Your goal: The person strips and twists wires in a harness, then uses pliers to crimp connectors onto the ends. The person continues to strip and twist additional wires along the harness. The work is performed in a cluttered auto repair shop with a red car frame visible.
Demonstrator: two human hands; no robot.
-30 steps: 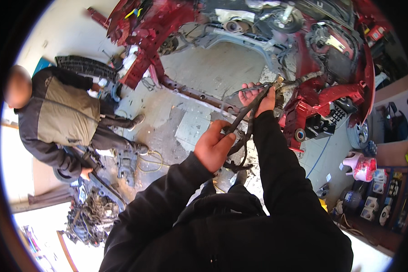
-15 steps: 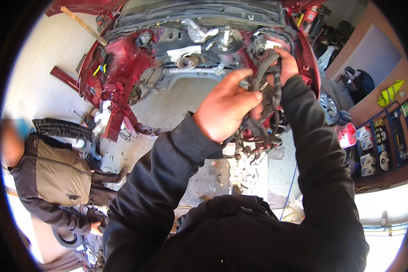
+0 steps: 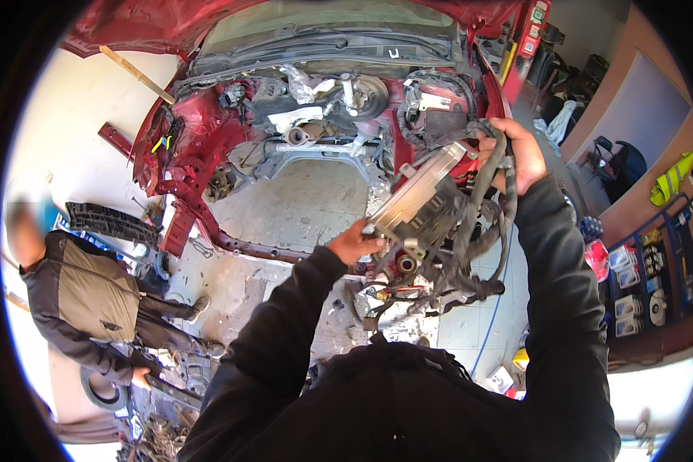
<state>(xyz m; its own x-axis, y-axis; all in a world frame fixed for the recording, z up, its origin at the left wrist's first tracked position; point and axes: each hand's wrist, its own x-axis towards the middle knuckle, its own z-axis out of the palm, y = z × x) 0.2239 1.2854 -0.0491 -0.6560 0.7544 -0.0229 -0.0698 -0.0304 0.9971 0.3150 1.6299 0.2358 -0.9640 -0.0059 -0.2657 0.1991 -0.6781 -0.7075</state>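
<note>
Before me hangs a flat silver-and-black control unit (image 3: pixel 420 194) with a dark wiring harness (image 3: pixel 479 206) trailing from it. My left hand (image 3: pixel 356 243) grips the unit's lower left corner, its fingers partly behind it. Higher up, my right hand (image 3: pixel 520 152) is wrapped round the thick cable loops of the harness. Connectors and loose wire ends dangle below the unit. Beyond my hands lies the open engine bay of a red car (image 3: pixel 185 154), with no engine in it.
At the left a co-worker (image 3: pixel 104 289) stands, holding a dark part low down. A wooden prop (image 3: pixel 137 74) leans by the raised bonnet. Debris (image 3: pixel 285 281) litters the tiled floor. A shelf rack (image 3: pixel 654 262) and a hi-vis vest (image 3: pixel 672 179) are on the right.
My left hand has let go of the cables and moved down and left onto the control unit, which has come into view. My right hand has shifted right and lower with the harness.
</note>
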